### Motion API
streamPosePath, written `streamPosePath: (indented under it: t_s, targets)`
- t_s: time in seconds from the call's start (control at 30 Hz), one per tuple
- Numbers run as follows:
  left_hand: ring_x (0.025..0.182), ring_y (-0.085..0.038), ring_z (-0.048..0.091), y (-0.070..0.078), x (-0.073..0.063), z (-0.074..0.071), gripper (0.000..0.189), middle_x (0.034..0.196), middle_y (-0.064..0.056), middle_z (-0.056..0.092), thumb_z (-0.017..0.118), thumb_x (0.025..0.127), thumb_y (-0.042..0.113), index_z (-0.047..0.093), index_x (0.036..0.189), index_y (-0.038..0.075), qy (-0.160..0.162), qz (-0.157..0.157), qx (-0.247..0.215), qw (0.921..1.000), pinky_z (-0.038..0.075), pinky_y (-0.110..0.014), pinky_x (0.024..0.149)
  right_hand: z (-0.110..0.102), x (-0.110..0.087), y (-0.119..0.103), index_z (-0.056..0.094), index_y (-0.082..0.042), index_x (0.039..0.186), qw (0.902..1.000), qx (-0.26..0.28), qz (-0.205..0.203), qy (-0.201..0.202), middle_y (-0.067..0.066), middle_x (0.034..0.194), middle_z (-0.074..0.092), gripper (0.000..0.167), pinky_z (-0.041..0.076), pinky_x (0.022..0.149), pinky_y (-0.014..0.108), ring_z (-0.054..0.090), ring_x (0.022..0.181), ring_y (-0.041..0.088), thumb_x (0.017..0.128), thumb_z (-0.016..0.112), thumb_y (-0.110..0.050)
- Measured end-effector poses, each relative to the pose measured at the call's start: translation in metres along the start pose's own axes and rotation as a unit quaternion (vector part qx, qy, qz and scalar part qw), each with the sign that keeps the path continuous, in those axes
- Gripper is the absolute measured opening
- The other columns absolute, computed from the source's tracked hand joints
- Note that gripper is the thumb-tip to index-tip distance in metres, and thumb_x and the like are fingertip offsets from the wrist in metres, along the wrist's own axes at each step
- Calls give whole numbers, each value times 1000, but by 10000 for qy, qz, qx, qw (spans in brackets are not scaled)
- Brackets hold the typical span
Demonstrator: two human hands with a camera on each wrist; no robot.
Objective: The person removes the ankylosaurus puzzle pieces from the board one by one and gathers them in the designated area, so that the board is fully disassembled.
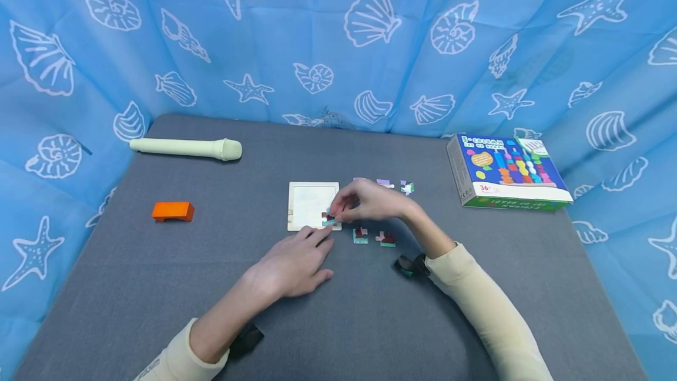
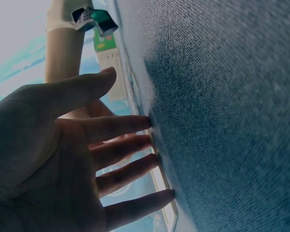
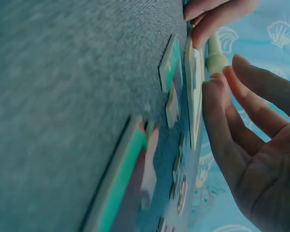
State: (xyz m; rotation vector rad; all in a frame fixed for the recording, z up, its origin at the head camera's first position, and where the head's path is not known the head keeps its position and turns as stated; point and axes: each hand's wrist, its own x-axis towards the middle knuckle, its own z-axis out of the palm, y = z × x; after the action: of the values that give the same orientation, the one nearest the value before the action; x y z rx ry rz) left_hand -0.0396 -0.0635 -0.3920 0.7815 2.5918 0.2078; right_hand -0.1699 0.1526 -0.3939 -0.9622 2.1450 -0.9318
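A small square puzzle tray (image 1: 305,201) with a pale base and light rim lies mid-table. My right hand (image 1: 374,200) is over its lower right corner, thumb and fingers pinching a small puzzle piece that they mostly hide. Beneath the fingertips, a dark red and teal puzzle piece (image 1: 327,221) shows in that corner. My left hand (image 1: 293,262) has its fingers spread, and the fingertips touch the tray's near edge; the left wrist view shows the palm (image 2: 34,159) holding nothing. Right of the tray lie loose jigsaw pieces, among them a teal-edged one (image 1: 361,236) and a dark red one (image 1: 388,240).
More puzzle pieces (image 1: 406,187) lie beyond the right hand, partly covered by it. A blue toy box (image 1: 510,172) stands at the back right. On the left are a pale green toy microphone (image 1: 185,147) and an orange arch block (image 1: 173,211). A blue curtain (image 1: 317,34) surrounds the table.
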Motion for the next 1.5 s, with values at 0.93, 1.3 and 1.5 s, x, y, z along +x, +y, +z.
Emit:
streamPosePath:
  t_s: [0.93,1.3,1.5]
  targets:
    - [158,-27,42,0,0,-1,65,178,-4,37,63,109,49,52,162,12,-13,-18,53,10000,45,-46,127,6,23,-6,77,-4,105,9938,-502,967,233,5,86,74,10,56,66,22,67,71,10,95,80,-6]
    - [156,-27,44,-1,-3,-1,65,177,-5,39,65,108,48,54,160,10,90,68,38,9999,46,-44,125,7,20,-9,76,-4,103,9953,-259,781,505,8,91,79,8,61,70,25,72,75,11,97,80,-8]
    - [155,-28,45,-1,-2,-1,65,175,-6,41,64,109,48,54,160,10,118,126,64,9998,46,-44,125,10,9,-10,76,-5,105,9957,-263,514,729,6,88,77,7,60,71,25,70,75,10,98,77,-6]
